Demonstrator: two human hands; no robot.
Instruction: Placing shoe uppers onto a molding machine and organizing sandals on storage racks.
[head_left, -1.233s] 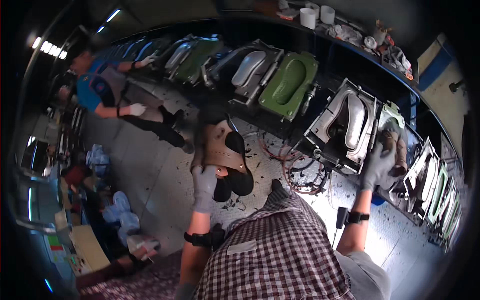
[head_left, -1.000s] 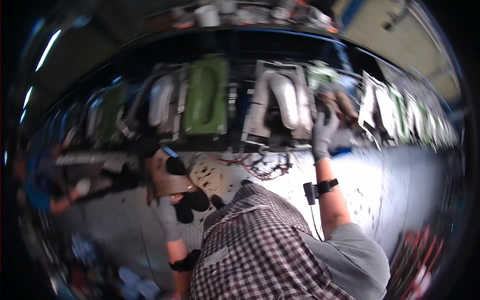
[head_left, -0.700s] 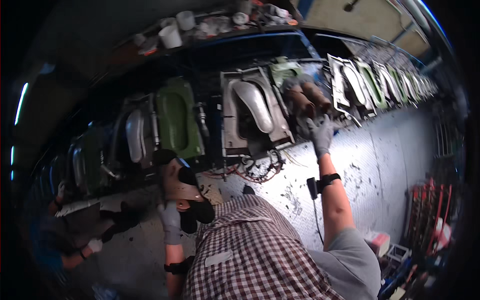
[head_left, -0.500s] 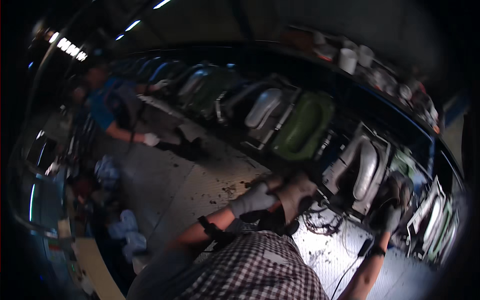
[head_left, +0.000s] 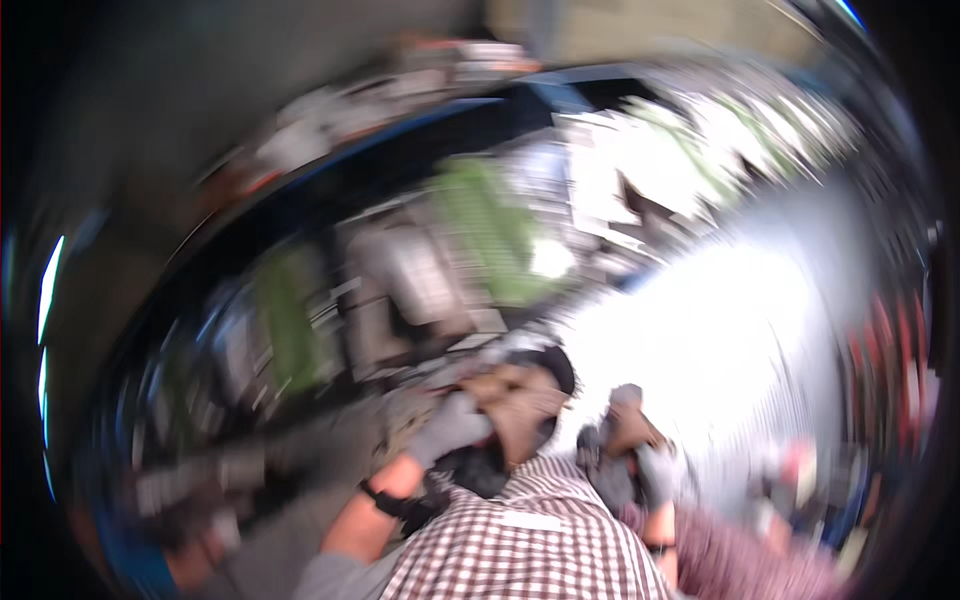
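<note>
Just above my checked apron, both of my hands are occupied. My left grip, in a grey glove, clasps the tan shoes from their left side; dark parts show at their far end and again low down, next to my glove. My right grip, gloved the same way, grasps the brown uppers at their right side. Grey pieces show at the far tip and to the left of them, but blur keeps me from telling how my fingers wrap round. The two loads are near each other, with a gap between.

Black straps circle my wrists. Beyond the tan shoes runs a slanting row of moulds: a metal mould with a green mould on its right, and more along either way. Brightly lit floor spreads to the right, toward a red rack. Someone's blue sleeve shows at lower left, someone's purplish clothing at lower right.
</note>
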